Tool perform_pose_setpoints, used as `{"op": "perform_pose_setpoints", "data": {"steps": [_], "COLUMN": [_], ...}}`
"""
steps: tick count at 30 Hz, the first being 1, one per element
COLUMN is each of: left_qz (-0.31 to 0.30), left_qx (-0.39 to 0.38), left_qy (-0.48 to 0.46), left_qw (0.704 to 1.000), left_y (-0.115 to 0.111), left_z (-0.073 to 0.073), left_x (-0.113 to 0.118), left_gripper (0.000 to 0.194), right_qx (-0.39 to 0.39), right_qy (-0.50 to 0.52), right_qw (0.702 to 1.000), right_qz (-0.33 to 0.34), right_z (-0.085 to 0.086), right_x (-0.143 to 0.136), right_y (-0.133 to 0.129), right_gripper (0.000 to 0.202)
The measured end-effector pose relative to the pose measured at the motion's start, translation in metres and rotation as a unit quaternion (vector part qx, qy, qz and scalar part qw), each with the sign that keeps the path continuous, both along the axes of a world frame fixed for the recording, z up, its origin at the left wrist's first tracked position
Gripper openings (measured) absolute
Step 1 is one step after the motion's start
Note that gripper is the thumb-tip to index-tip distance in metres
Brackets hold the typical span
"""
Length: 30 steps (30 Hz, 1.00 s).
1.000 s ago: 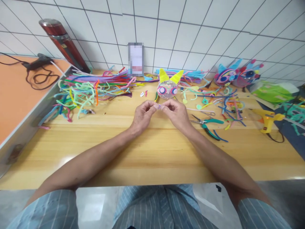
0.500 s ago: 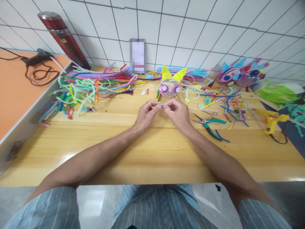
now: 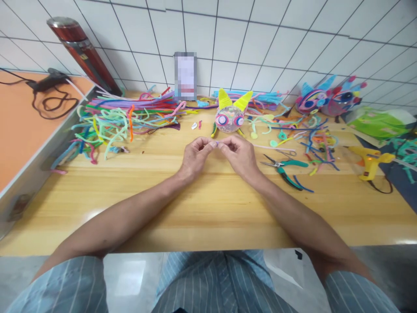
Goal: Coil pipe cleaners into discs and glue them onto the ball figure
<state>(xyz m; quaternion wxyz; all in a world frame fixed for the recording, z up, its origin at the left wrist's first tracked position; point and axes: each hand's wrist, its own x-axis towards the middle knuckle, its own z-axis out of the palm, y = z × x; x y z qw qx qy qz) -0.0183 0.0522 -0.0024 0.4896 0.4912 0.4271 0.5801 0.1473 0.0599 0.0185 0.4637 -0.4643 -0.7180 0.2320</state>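
Observation:
My left hand point(image 3: 196, 157) and my right hand point(image 3: 238, 153) meet over the middle of the table, each in a pinch. Between their fingertips is a small purple piece of pipe cleaner point(image 3: 217, 143), mostly hidden by the fingers. A pale pink pipe cleaner point(image 3: 273, 148) runs out to the right from behind my right hand; whether it joins the purple piece I cannot tell. Just beyond my hands stands a clear round figure point(image 3: 229, 123) with yellow pipe-cleaner ears and coiled pink, white and blue eyes.
Loose pipe cleaners point(image 3: 114, 119) heap at the left. Green-handled pliers point(image 3: 286, 171), small scissors point(image 3: 286, 152) and a yellow glue gun point(image 3: 369, 163) lie to the right. Two decorated figures point(image 3: 312, 102) stand back right. A phone point(image 3: 186, 76) and a red flask point(image 3: 83, 54) lean against the tiled wall.
The whole view has shifted slightly, with everything a little further left. Both hands keep their pinch on the purple piece; their fingers have moved only slightly.

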Motion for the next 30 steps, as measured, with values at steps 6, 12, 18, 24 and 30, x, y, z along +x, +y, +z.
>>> {"op": "perform_pose_setpoints", "data": {"steps": [6, 12, 18, 24, 30], "left_qz": [-0.003, -0.063, -0.049, -0.028, -0.025], "left_qx": [-0.087, -0.025, 0.048, 0.059, -0.016], "left_qy": [-0.089, 0.012, 0.138, 0.110, -0.007], "left_qw": [0.992, 0.998, 0.988, 0.992, 1.000], "left_y": [-0.008, 0.010, 0.017, 0.011, 0.009], "left_z": [-0.004, -0.002, -0.008, -0.005, -0.011], "left_x": [0.012, -0.002, -0.010, -0.006, 0.000], "left_gripper": [0.041, 0.036, 0.026, 0.029, 0.041], "right_qx": [-0.067, -0.004, 0.063, -0.010, -0.106], "right_qy": [0.052, -0.061, -0.157, -0.059, 0.063], "right_qw": [0.996, 0.998, 0.985, 0.998, 0.992], "right_qz": [-0.024, -0.023, -0.015, 0.007, 0.010], "right_z": [-0.008, 0.000, 0.001, 0.004, -0.004], "right_x": [-0.005, 0.007, 0.009, 0.006, 0.000], "right_y": [-0.001, 0.008, 0.007, 0.003, 0.001], "right_gripper": [0.013, 0.009, 0.010, 0.011, 0.020]}}
